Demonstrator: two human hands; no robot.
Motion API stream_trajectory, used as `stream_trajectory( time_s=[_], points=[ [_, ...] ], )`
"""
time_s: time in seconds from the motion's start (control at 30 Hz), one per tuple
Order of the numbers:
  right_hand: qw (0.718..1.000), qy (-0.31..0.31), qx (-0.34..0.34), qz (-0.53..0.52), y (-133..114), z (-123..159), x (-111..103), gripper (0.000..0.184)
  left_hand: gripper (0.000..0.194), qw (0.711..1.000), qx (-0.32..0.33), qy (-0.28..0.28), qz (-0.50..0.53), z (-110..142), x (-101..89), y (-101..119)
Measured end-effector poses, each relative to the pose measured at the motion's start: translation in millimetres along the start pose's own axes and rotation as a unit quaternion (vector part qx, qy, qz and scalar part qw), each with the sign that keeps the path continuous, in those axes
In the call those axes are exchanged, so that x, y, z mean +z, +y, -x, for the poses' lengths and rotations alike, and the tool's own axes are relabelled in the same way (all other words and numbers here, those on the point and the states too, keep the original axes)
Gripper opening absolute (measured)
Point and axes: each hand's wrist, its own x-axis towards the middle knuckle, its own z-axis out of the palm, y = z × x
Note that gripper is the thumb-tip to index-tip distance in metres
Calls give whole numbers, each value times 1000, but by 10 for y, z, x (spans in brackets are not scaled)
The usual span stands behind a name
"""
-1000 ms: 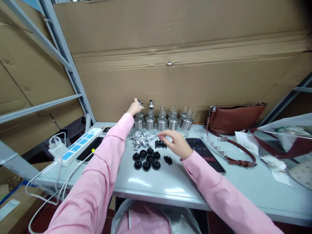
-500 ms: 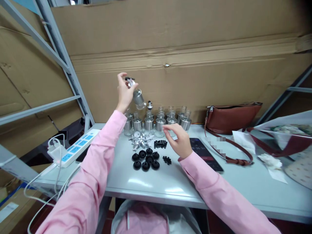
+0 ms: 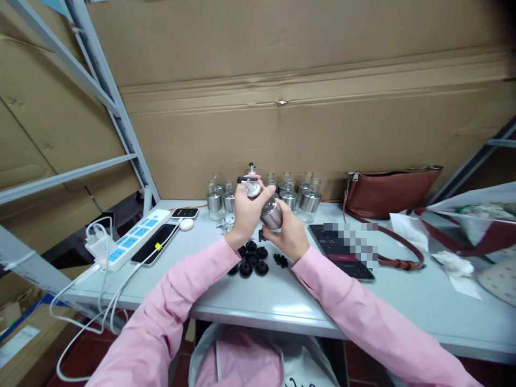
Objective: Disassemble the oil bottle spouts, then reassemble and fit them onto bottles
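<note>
A small glass bottle [image 3: 271, 214] with a steel band is tilted in the air above the table, between my two hands. My left hand [image 3: 245, 215] is closed round its upper end, just under a silver top [image 3: 252, 188] with a black piece across it. The fingers of my right hand [image 3: 291, 232] wrap the steel-banded body. Below my hands lie a cluster of round black stoppers [image 3: 251, 260] and some small black parts [image 3: 280, 260]. Silver metal parts [image 3: 229, 219] are partly hidden behind my left hand.
Similar glass bottles [image 3: 309, 202] stand in rows at the back; one behind my hands bears a silver-and-black top [image 3: 252, 168]. On the right are a phone [image 3: 342, 255] and a brown bag [image 3: 389, 196]. A power strip [image 3: 139, 236] and another phone [image 3: 155, 244] lie left.
My left hand lifted the bottle from the back row, then brought it down and right to the middle. My right hand has closed on the bottle's body.
</note>
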Motion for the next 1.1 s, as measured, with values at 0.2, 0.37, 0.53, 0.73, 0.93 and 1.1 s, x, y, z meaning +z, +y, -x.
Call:
stream_trajectory(
  time_s=[0.2, 0.37, 0.53, 0.73, 0.93, 1.1],
  points=[
    [1000, -3, -5, -31, -147, -1, -107, 76, 30, 992, -8, -101, 77, -31, -60, 88],
    [979, -90, 60, -170, -226, -58, -192, 76, 33, 965, -74, -209, 140, -156, -171, 135],
    [802, -283, 163, -500, -201, -88, -271, 59, 37, 925, -151, -275, 215, -168, -210, 104],
    [393, -448, 198, -778, -167, -9, -221, 60, 40, 876, -195, -302, 322, -85, -175, 182],
    [477, -365, 266, -754, -245, -40, -297, 49, 37, 926, -180, -201, 263, -130, -143, 138],
    [627, -324, 254, -662, -291, -82, -345, 46, 29, 960, -125, -179, 174, -149, -144, 140]
  ],
)
